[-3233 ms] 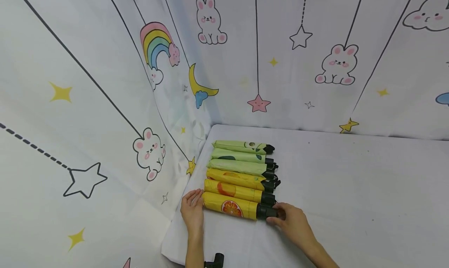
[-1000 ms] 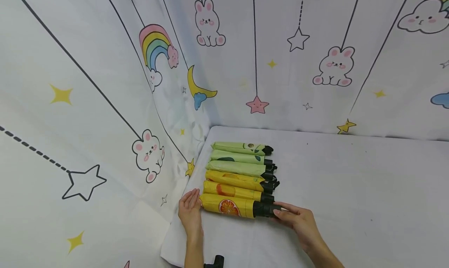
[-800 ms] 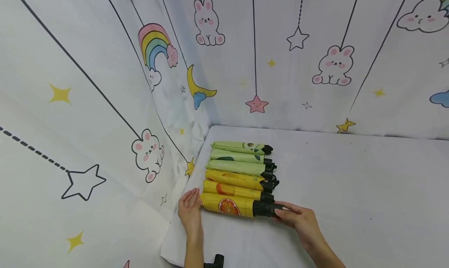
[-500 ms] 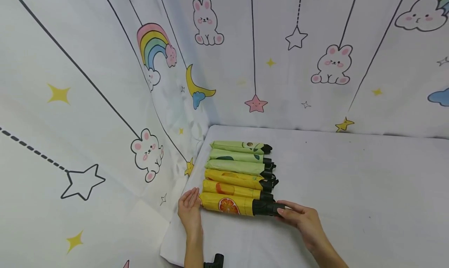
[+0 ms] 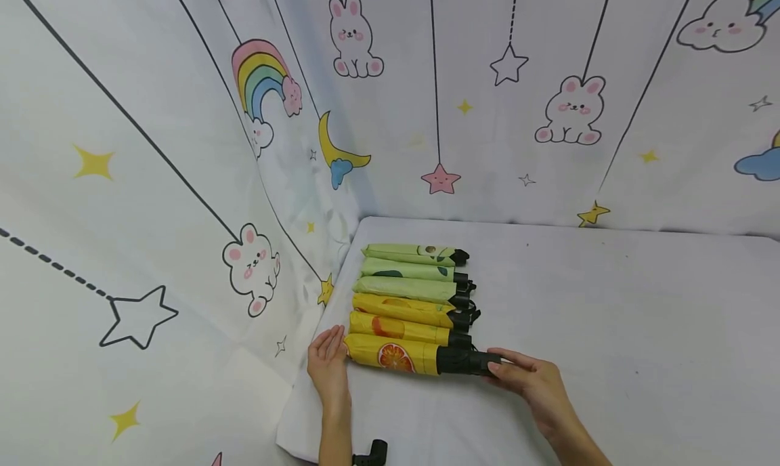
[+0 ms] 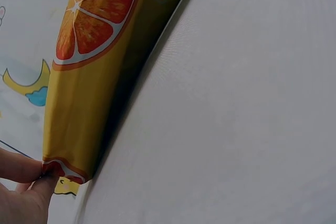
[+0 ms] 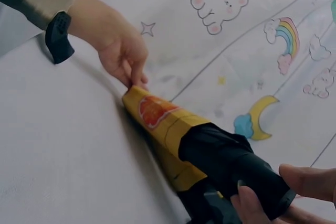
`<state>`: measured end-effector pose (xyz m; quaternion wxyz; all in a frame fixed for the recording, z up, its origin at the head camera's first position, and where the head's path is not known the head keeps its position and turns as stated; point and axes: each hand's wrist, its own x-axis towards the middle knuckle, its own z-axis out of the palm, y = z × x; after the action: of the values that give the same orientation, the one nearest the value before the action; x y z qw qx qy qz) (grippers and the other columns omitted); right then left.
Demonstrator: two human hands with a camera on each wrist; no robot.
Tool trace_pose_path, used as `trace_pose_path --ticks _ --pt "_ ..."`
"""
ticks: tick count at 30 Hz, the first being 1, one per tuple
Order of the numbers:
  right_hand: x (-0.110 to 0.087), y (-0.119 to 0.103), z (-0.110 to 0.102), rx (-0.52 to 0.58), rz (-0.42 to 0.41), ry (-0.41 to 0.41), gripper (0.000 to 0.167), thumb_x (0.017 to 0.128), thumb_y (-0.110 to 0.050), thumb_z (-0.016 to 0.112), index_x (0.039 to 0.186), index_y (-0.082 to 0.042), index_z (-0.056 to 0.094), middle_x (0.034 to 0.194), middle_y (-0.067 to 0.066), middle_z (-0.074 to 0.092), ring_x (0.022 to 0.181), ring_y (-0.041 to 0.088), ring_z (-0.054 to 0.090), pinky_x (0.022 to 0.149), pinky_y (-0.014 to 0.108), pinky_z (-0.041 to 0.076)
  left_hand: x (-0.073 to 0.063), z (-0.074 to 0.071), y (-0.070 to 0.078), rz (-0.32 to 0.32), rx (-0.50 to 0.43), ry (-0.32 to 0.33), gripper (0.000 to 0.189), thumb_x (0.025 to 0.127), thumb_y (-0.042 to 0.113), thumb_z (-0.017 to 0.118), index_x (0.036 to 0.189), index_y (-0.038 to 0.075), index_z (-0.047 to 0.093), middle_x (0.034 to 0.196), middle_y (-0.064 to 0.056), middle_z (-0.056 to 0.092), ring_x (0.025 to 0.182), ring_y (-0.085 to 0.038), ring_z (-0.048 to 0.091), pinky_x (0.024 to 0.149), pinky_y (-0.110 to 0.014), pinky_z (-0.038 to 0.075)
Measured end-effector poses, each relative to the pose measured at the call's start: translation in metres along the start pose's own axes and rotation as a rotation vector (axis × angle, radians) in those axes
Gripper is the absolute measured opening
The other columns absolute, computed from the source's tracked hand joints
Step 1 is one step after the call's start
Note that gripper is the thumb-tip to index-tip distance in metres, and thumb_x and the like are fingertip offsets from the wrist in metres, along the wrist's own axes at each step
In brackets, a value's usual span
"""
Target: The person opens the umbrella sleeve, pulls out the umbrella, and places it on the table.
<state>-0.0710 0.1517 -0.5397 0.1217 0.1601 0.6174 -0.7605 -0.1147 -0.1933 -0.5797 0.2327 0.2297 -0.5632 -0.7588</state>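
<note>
A folded yellow umbrella (image 5: 365, 352) with an orange-slice print lies nearest to me, at the front of a row of folded umbrellas. My left hand (image 5: 328, 366) pinches its left end; the left wrist view shows thumb and finger at the printed tip (image 6: 65, 170). At the other end, my right hand (image 5: 529, 385) grips the black handle (image 5: 460, 361), thumb on one side and fingers on the other. In the right wrist view the umbrella slants between both hands, its black handle (image 7: 231, 156) toward the camera. Part of a second yellow umbrella (image 7: 181, 169) shows beneath it.
Behind it lie two more yellow umbrellas (image 5: 420, 330) and three green ones (image 5: 405, 288), black handles to the right. All rest on a white-covered table (image 5: 609, 317). A printed white curtain (image 5: 396, 134) stands at the back and left. A black device (image 5: 372, 452) sits beside my left wrist.
My right hand has shifted right with the handle, and a longer black section now shows past the yellow cloth. The left hand stays at the tip. The view has drifted slightly.
</note>
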Motion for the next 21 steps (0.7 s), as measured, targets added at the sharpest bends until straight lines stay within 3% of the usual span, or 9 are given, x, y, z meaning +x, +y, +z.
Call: trace_pose_path --ticks 21 --pt "-0.007 0.0 -0.019 -0.01 0.017 0.028 0.056 0.088 -0.011 0.085 0.136 0.008 0.064 0.145 0.025 0.056 0.102 0.033 0.076 0.092 0.037 0.06 -0.001 0.002 0.001 0.001 0.004 0.0 0.041 0.095 -0.021 0.057 0.134 -0.009 0.049 0.137 -0.029 0.06 0.13 -0.037 0.062 0.1 -0.026 0.054"
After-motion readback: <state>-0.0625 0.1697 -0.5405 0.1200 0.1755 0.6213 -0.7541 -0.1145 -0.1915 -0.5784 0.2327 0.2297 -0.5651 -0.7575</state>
